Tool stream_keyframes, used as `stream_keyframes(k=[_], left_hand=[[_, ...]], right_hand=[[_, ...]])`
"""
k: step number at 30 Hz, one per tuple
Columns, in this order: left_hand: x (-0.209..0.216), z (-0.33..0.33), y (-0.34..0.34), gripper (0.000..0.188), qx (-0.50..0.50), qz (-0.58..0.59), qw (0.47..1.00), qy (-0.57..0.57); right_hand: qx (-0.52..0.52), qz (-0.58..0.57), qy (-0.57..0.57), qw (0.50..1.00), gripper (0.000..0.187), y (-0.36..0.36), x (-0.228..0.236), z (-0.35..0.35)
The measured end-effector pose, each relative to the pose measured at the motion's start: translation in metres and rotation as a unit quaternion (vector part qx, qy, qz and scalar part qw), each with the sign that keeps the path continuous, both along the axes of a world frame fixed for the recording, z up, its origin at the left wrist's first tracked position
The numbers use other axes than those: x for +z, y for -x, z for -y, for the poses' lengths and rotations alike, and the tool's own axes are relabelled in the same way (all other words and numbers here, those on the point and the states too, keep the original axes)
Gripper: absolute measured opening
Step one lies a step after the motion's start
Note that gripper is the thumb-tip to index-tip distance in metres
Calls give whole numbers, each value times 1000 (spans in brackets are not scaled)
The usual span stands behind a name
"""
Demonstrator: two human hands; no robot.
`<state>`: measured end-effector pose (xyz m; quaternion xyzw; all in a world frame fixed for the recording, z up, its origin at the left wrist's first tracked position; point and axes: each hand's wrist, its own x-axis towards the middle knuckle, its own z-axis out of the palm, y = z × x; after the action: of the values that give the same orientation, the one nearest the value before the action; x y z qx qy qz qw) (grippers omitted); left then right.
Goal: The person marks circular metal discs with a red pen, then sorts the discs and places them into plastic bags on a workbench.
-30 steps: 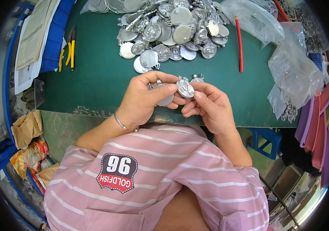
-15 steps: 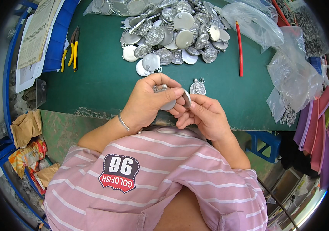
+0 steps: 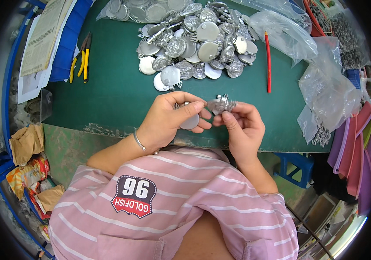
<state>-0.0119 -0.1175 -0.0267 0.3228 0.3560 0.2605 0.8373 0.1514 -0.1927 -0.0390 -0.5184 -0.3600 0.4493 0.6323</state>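
My left hand [image 3: 164, 113] is closed on a round silver medallion [image 3: 190, 122], its smooth flat side showing below the thumb. My right hand [image 3: 245, 129] pinches another silver medallion [image 3: 216, 106] between thumb and fingers, tilted, with small prongs along its edge. Another loop and prongs show right behind this one; whether a separate medallion lies there on the table I cannot tell. Beyond both hands spreads a heap of similar medallions [image 3: 207, 32], some with relief faces up, others with plain backs up.
The green table [image 3: 116, 97] has a worn front edge. Yellow-handled pliers [image 3: 81, 63] lie at the left beside a blue bin [image 3: 66, 52] and papers. A red pencil-like stick [image 3: 268, 65] and clear plastic bags [image 3: 328, 86] are at the right. A blue stool [image 3: 296, 169] stands below.
My right hand has moved slightly right, away from the left fingers, and the medallion in it has turned to show its prongs. My left hand keeps its hold.
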Motion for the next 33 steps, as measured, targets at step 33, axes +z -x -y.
stream_keyframes(k=[33], left_hand=[[-4, -4, 4, 21, -8, -45, 999, 9]], right_hand=[[49, -65, 140, 987, 26, -19, 7, -20]])
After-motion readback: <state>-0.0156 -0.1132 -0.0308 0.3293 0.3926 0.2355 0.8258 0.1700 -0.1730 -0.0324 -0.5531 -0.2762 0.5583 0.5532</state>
